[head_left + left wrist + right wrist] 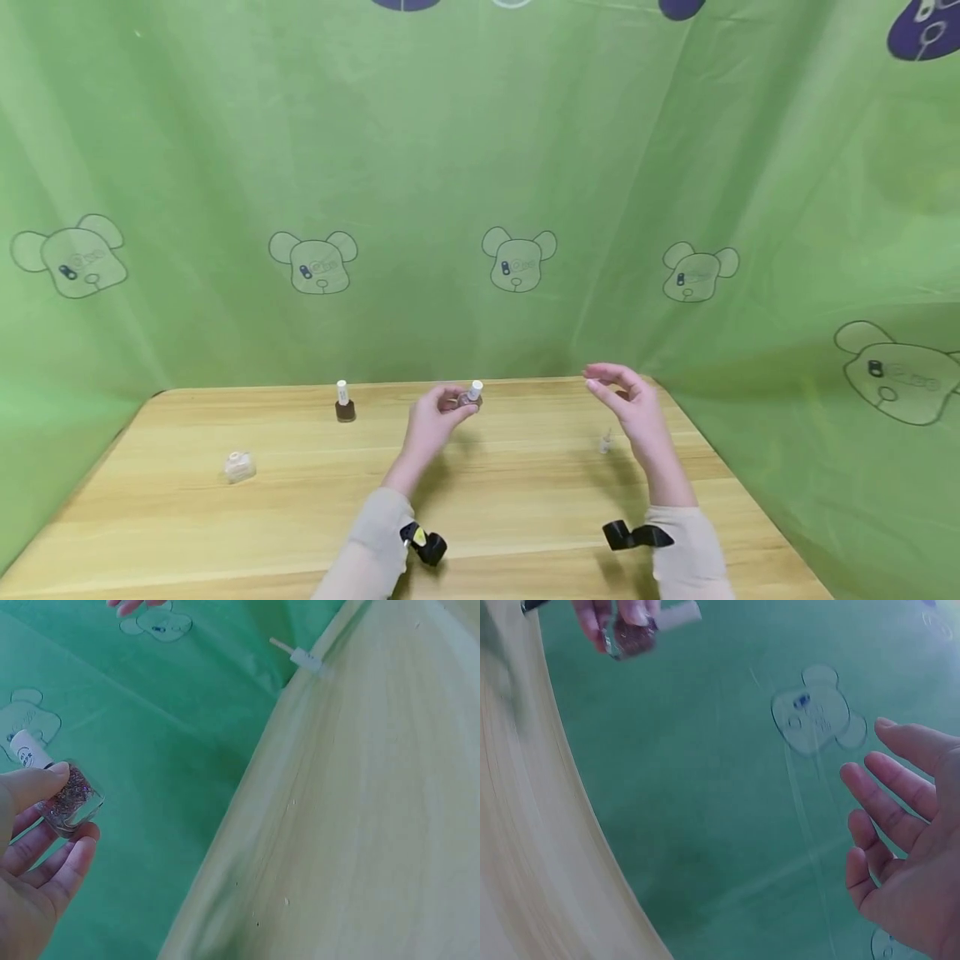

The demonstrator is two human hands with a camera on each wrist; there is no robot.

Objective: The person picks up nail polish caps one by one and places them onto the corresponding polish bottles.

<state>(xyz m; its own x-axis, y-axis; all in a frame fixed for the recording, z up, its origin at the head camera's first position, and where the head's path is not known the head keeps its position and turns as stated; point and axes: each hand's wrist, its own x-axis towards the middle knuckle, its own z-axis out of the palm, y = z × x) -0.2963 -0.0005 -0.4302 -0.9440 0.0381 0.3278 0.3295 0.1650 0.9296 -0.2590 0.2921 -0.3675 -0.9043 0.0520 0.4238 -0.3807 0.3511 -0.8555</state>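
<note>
Above the table, my left hand pinches a small nail polish bottle between thumb and fingers. The bottle is clear glass with brownish-pink glitter inside, and its white cap is on, tilted. To the right, my right hand is raised over the table with its fingers loosely bent and nothing in them. Below and left of that hand, a white cap with a thin brush stands on the table, brush pointing up; the left wrist view shows this brush cap as well.
A dark nail polish bottle with a white cap stands left of my left hand. Farther left sits a clear, uncapped glass bottle. The wooden table ends at a green curtain at the back and sides.
</note>
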